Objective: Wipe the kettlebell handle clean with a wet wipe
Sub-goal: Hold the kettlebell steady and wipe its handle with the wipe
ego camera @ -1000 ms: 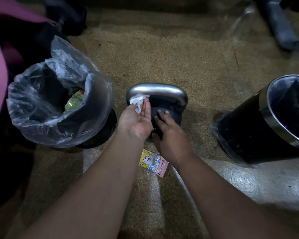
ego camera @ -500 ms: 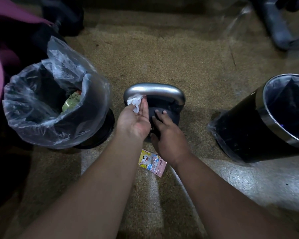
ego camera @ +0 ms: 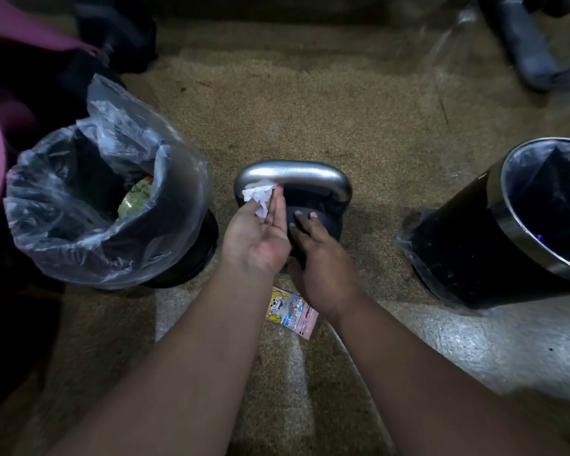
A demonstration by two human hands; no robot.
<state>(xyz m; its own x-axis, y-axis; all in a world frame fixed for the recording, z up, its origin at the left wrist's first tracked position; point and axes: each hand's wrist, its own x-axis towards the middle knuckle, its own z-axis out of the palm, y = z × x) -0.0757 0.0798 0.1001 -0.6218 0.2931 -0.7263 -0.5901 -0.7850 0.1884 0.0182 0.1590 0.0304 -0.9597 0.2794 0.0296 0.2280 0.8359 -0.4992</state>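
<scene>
1. Left hand (ego camera: pixel 255 240), seen from the head camera, lies palm up with its fingers straight, pressing a crumpled white wipe (ego camera: pixel 257 195) against the left bend of the handle (ego camera: pixel 293 174). Its thumb is hidden.
2. Part of the wipe hangs down over the fingers of that hand, and the rest is bunched against the silver metal.
3. Right hand (ego camera: pixel 323 268) rests flat on the near side of the dark kettlebell (ego camera: pixel 313 209), fingers spread and straight, gripping nothing.
4. The kettlebell stands upright in the middle of the speckled brown floor (ego camera: pixel 343 110), its handle arching over the body and running left to right.
5. A small pink and yellow packet (ego camera: pixel 292 312) lies flat on the floor just nearer than the kettlebell, partly under the right wrist.
6. A black bin (ego camera: pixel 191 232) lined with a clear bag (ego camera: pixel 79 245) stands toward the floor's left side, near the kettlebell, with some rubbish showing inside.
7. A second bin (ego camera: pixel 504 222), black with a steel rim and a dark liner, stands toward the right side, well apart from the kettlebell.
8. Both forearms reach in from the near edge.
</scene>
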